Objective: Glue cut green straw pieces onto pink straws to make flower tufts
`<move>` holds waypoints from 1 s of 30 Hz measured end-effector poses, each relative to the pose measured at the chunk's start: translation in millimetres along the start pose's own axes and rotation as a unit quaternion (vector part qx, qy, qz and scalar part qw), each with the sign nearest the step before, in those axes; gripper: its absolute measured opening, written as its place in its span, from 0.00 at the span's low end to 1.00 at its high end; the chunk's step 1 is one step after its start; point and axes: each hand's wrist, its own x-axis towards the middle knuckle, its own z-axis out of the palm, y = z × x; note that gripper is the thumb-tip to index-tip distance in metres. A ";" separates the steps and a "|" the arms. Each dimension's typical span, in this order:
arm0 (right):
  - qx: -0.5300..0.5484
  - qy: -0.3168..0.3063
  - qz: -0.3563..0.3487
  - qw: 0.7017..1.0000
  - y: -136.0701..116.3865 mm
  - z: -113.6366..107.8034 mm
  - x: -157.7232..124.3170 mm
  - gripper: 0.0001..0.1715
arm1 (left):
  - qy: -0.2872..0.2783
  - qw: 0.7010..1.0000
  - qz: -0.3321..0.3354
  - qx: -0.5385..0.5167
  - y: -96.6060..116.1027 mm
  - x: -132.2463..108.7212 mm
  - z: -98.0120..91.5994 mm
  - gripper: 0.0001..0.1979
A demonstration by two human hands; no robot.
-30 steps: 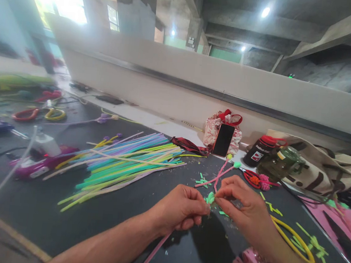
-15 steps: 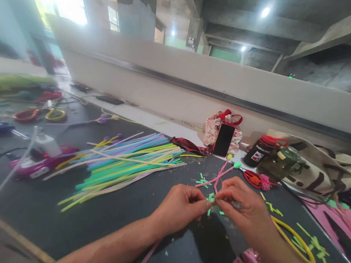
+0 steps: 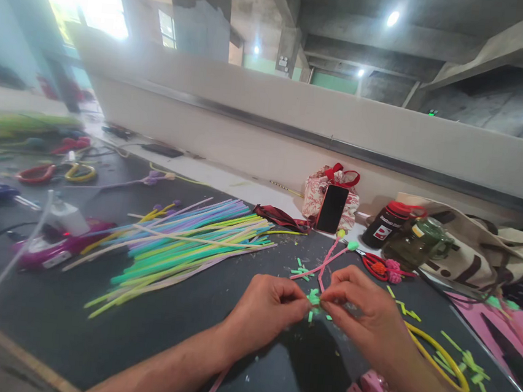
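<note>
Both hands [image 3: 264, 310] [image 3: 364, 304] pinch one green tuft [image 3: 313, 296]; green scraps [image 3: 301, 270], pink stems [image 3: 323, 263] lie close.

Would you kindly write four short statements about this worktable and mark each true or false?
1. The left hand and right hand are both at a light green piece. True.
2. The colored stems lie right of both hands. False: the colored stems lie to their left.
3. The phone stands in front of the patterned bag. True.
4. The black bottle has a blue lid. False: the black bottle has a red lid.
</note>
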 end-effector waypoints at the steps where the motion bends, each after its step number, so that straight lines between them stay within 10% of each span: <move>1: -0.004 -0.001 -0.001 1.000 0.3 -0.5 -0.9 0.07 | 0.003 1.000 0.005 0.005 0.4 -0.1 -0.4 0.11; 15: 0.125 -0.105 -0.051 0.985 3.6 -17.3 6.4 0.16 | -0.034 0.999 0.036 0.007 -0.7 -3.3 -3.0 0.10; 30: 0.120 -0.083 -0.017 0.989 0.6 -8.9 3.5 0.15 | 0.029 0.993 0.089 0.077 2.6 -3.4 -3.1 0.10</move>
